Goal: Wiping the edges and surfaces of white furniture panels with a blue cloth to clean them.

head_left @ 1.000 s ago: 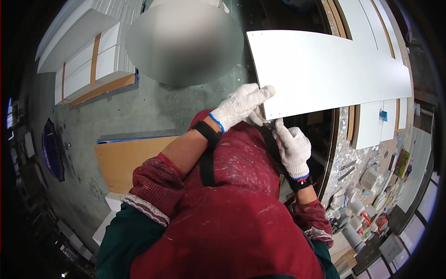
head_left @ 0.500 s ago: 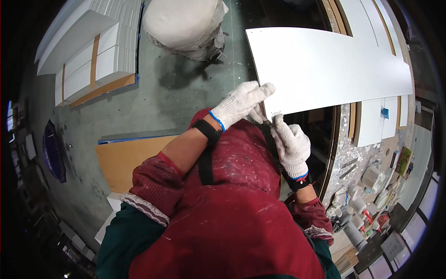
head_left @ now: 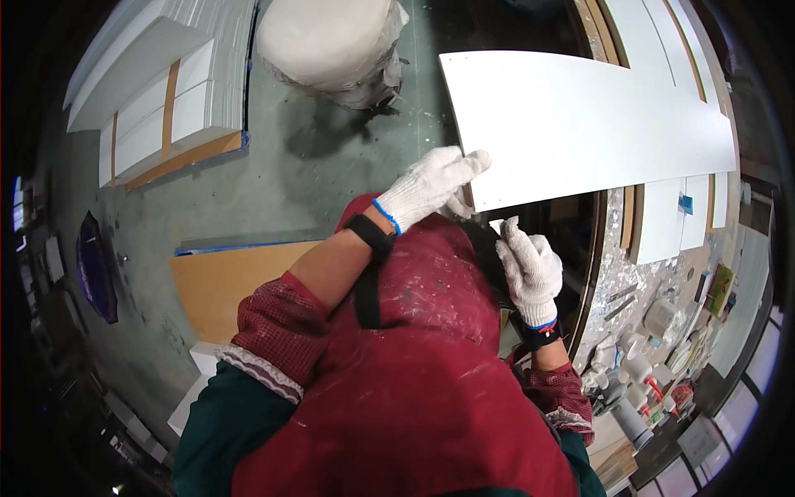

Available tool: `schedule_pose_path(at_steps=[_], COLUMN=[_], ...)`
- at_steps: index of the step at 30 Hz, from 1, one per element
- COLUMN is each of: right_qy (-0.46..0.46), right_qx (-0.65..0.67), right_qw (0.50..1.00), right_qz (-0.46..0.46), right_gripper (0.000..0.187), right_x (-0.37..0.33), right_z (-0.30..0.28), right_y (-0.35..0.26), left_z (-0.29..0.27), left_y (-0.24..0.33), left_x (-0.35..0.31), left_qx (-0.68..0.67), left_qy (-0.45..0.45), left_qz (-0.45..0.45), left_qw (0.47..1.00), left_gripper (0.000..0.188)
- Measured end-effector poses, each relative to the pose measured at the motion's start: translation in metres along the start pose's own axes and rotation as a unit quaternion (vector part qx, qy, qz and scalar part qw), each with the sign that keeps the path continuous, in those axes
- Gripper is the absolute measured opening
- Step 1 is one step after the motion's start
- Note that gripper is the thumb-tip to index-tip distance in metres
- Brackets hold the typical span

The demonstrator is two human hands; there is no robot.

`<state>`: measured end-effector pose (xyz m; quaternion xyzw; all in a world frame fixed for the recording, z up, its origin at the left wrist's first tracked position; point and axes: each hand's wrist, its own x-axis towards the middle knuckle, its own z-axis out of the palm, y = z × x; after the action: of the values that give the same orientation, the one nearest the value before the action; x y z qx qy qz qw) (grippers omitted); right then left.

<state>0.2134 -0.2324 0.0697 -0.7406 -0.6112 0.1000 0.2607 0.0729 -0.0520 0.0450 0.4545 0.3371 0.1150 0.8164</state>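
Observation:
A white panel [head_left: 580, 124] with a slightly curved far edge juts out from the bench on the right, its left end near me. My left hand [head_left: 435, 182], in a white knitted glove, is closed on the panel's left edge by the near corner, thumb side on top and other fingers below. Just off that corner, lower right, my gloved right hand [head_left: 532, 269] is apart from the panel. A small pale flat piece [head_left: 497, 224] shows at its pinched fingertips; its kind is too small to make out.
More white panels and strips [head_left: 658, 219] lie on the paint-spotted bench at right, with bottles and tubs [head_left: 642, 373] nearer me. A wrapped round stool [head_left: 327, 37] stands ahead. Stacked white boards [head_left: 186, 99] are at far left, and a tan board [head_left: 240, 286] is beside my left arm.
My right hand has drawn away from the panel's near corner, toward the lower right, and a pale piece now shows at its fingertips. My left hand keeps its grip on the panel edge.

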Motion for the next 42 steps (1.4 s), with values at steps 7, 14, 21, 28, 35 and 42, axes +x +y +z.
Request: schedule_pose_path(at_steps=[7,14,21,28,35,42], right_qy=[0.037,-0.016,0.116,0.083,0.09,0.091], right_qx=[0.001,0.005,0.045,-0.034,-0.047,-0.037], right_qw=[0.999,0.999,0.991,0.995,0.995,0.995], right_qz=[0.002,0.044,0.057,0.036,0.012,0.017], right_gripper=[0.04,0.037,0.037,0.044,0.048,0.048], right_x=[0.009,-0.007,0.007,0.009,0.003,0.003], right_z=[0.017,0.015,0.014,0.02,0.025,0.024], right_y=[-0.001,0.006,0.004,0.007,0.013,0.01], left_z=[-0.003,-0.002,-0.002,-0.005,-0.002,-0.003], left_y=[-0.002,0.004,0.007,0.002,0.007,0.008], left_x=[0.001,0.005,0.0,0.004,0.0,0.001], left_qx=[0.041,0.038,0.079,0.047,0.054,0.062], left_qy=[-0.003,-0.004,-0.014,-0.033,-0.019,-0.017], left_qz=[-0.018,-0.005,-0.014,-0.014,-0.005,-0.014], left_qw=[0.999,0.999,0.997,0.998,0.998,0.998], left_gripper=[0.047,0.051,0.049,0.048,0.048,0.049])
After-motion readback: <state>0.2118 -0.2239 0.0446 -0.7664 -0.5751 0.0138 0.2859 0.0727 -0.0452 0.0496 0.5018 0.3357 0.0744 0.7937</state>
